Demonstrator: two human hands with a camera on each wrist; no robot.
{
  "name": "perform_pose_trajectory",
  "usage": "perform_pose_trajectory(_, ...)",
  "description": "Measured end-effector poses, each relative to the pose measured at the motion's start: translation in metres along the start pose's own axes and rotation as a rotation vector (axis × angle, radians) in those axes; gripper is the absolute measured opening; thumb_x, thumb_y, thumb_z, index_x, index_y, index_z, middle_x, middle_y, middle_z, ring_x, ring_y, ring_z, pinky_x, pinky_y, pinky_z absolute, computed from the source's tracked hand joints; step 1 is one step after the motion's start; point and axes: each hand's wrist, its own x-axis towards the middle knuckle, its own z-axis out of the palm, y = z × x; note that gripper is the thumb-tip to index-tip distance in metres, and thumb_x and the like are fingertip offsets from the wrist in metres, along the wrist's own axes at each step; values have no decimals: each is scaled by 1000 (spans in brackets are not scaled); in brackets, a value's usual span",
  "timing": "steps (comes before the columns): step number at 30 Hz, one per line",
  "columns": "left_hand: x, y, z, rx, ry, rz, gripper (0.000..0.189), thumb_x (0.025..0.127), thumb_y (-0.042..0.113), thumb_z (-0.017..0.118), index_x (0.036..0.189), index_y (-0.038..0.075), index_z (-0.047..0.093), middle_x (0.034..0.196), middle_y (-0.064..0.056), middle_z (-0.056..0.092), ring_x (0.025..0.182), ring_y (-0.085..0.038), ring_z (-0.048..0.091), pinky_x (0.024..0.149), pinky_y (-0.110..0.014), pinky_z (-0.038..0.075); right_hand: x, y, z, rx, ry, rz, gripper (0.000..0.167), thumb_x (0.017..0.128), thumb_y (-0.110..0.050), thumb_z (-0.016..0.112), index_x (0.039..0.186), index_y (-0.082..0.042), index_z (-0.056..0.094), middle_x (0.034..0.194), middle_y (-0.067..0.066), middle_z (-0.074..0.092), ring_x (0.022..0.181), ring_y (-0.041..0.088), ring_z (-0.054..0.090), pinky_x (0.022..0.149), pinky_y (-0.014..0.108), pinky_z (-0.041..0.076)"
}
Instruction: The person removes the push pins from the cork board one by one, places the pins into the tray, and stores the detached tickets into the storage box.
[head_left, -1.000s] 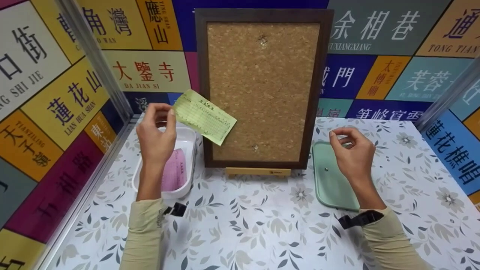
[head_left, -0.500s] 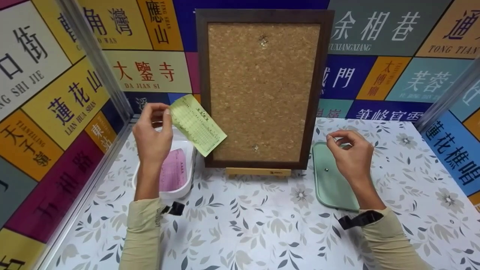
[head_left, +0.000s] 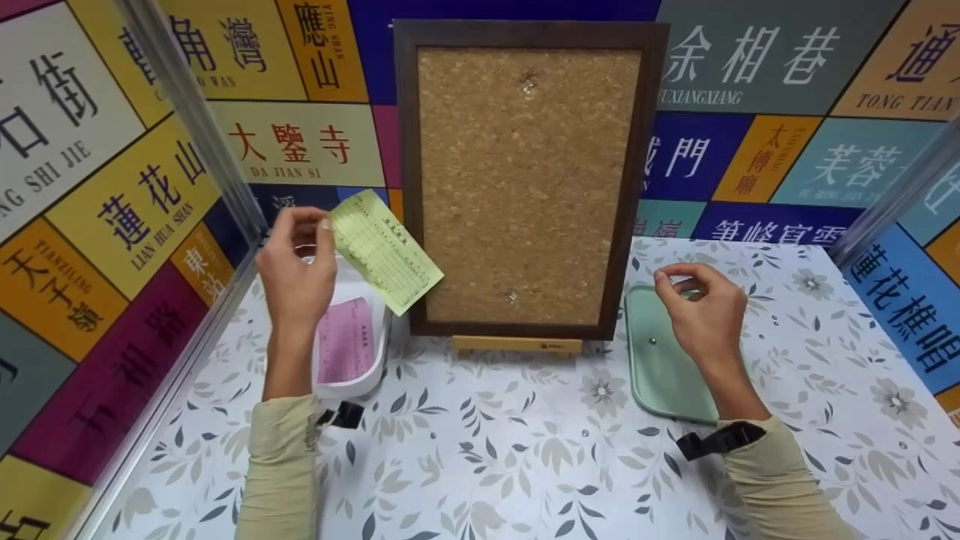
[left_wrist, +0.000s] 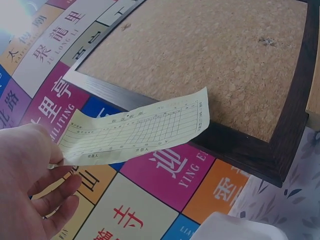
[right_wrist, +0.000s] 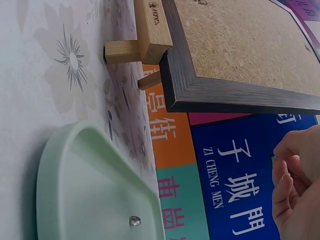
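In the head view my left hand (head_left: 296,277) pinches a pale green receipt slip (head_left: 386,251) by one corner between thumb and fingers. The slip hangs at a slant, overlapping the left frame of the corkboard (head_left: 525,187); its printed grid shows in the left wrist view. Below that hand, a pink slip (head_left: 345,341) lies in a white tray (head_left: 375,375). My right hand (head_left: 705,307) hovers over a green tray (head_left: 645,382), thumb against curled forefinger; I cannot tell whether something small sits between them. A small shiny silver piece (right_wrist: 135,220) lies in the green tray.
The corkboard stands upright on a wooden stand (head_left: 517,344) at the back of the table. Shiny silver spots (head_left: 528,84) show near its top and bottom. Sign-covered walls (head_left: 97,330) enclose the left, back and right. A leaf-patterned cloth (head_left: 487,450) covers the table.
My left hand has drifted left with the receipt slip, which has swung to a steeper slant and covers less of the corkboard. My right hand has barely moved.
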Motion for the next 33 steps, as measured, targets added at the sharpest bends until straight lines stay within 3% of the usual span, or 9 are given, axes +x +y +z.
perform_pose_trajectory(5,1,-3,-3,20,4,-22,15,107,16,66,119,9,73,104,-3,77,94,-9,69,84,-22,54,0,2,0,-2,-7,-2,20,99,-31,81,107,-13,83,96,6,80,76,2,65,62,13,47)
perform_pose_trajectory(14,3,-8,-6,44,14,-50,15,107,17,67,118,9,73,105,-5,77,95,-12,70,86,-30,56,2,7,0,1,-14,-8,18,99,-29,81,105,-13,83,94,7,80,73,2,66,59,14,46)
perform_pose_trajectory(33,5,-23,-7,76,8,-102,16,107,12,64,118,8,74,105,-7,76,90,-16,71,79,-22,55,4,17,3,22,-30,10,16,99,-26,81,105,-11,82,97,6,80,72,0,66,61,14,46)
